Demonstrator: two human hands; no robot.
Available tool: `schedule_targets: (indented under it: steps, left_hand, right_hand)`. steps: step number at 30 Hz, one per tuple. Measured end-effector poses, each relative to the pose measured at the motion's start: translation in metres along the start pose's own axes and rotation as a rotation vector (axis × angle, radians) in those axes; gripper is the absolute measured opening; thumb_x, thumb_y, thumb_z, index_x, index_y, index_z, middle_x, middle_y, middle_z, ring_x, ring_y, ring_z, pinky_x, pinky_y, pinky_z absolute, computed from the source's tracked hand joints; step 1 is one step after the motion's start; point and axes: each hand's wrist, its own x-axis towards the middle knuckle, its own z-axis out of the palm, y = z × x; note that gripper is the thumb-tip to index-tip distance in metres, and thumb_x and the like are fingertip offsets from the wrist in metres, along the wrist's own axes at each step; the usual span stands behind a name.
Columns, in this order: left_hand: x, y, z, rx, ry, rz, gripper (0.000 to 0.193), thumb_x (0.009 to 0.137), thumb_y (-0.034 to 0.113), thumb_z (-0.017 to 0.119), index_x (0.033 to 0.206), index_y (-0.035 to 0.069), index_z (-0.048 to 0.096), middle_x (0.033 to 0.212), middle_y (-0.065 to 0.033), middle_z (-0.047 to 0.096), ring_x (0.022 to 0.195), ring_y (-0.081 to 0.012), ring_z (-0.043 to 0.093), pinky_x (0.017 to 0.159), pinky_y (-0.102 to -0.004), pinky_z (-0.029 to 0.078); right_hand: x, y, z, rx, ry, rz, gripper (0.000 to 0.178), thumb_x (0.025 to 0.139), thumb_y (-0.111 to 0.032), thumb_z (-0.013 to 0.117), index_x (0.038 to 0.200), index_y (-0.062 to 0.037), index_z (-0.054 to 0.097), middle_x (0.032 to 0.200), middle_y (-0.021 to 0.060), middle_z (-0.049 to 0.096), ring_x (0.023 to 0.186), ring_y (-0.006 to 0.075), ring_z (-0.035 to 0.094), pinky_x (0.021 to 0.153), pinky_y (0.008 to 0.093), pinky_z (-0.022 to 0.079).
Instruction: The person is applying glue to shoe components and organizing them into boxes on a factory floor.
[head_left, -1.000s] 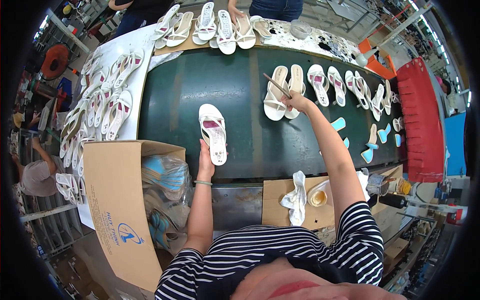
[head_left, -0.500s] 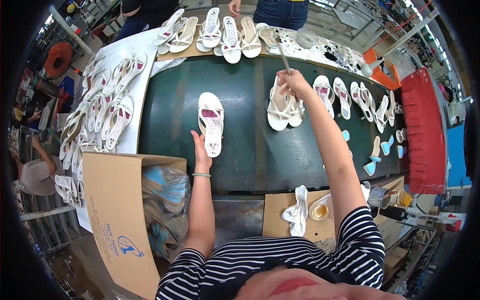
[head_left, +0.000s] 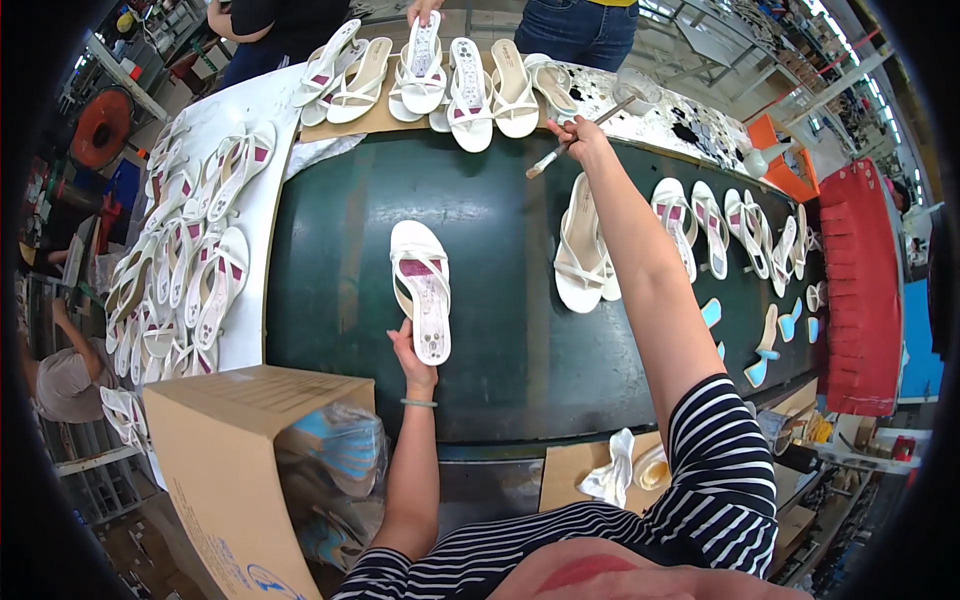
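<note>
My left hand (head_left: 415,362) grips a white strappy sandal (head_left: 432,318) near its heel end, toe pointing away, above the dark green table surface (head_left: 490,240). The sandal's sole is pale and a purple patch shows under its straps. In my right hand (head_left: 578,138) is a paintbrush (head_left: 546,161), bristles pointing down and left, handle up and right. That hand reaches to the table's far edge, close to another white sandal (head_left: 556,82). Below my right hand, a pair of white sandals (head_left: 578,262) lies partly hidden by my forearm.
White sandals (head_left: 225,265) crowd the left table, and several more line the right side near blue-and-tan pieces (head_left: 765,350). A carton (head_left: 215,470) with bagged blue parts stands near left. A clear bowl (head_left: 640,88) and orange crate (head_left: 778,150) are at the far right.
My right hand has moved farther away and left with the paintbrush, from above the sandal pair. A person's hand across the table now touches a sandal there. The view has shifted slightly.
</note>
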Motion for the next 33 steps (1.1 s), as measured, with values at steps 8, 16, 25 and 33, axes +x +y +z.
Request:
schedule_targets:
  steps: [8,16,25,33]
  left_hand:
    - [0.001,-0.003,-0.002,0.014,0.027,0.037,0.086,0.092,0.068,0.024,0.132,-0.006,0.044,0.126,-0.0108,0.056,0.116,-0.0194,0.053,0.097,-0.0308,0.041]
    - [0.005,-0.005,-0.01,0.025,0.047,0.014,0.081,0.096,0.061,0.017,0.133,-0.006,0.043,0.127,-0.0112,0.056,0.117,-0.0194,0.053,0.102,-0.0321,0.038]
    - [0.037,0.006,0.026,-0.052,0.001,0.026,0.086,0.093,0.067,0.018,0.127,-0.005,0.05,0.119,-0.0081,0.061,0.109,-0.015,0.056,0.095,-0.028,0.04]
    - [0.103,0.018,0.036,-0.151,0.084,0.086,0.08,0.096,0.06,0.022,0.133,-0.009,0.04,0.131,-0.0169,0.05,0.122,-0.0233,0.049,0.106,-0.0335,0.034]
  right_hand:
    - [0.047,0.001,-0.003,-0.011,-0.384,-0.06,0.063,0.069,0.025,0.032,0.129,0.005,0.037,0.124,0.0253,0.045,0.109,0.0391,0.056,0.093,0.0479,0.052]
    - [0.003,-0.035,-0.001,-0.052,-0.352,-0.275,0.027,0.06,0.025,0.04,0.077,0.0042,0.041,0.095,0.0226,0.05,0.107,0.0435,0.056,0.099,0.0505,0.047]
    - [-0.249,0.008,-0.024,-0.054,-0.499,-0.107,0.061,0.066,0.018,0.034,0.126,0.0123,0.04,0.122,0.0245,0.048,0.118,0.0373,0.049,0.107,0.0466,0.039]
    - [-0.332,0.122,0.011,-0.07,-0.68,0.316,0.057,0.066,0.016,0.041,0.123,0.0093,0.046,0.121,0.0278,0.052,0.111,0.0393,0.054,0.105,0.044,0.041]
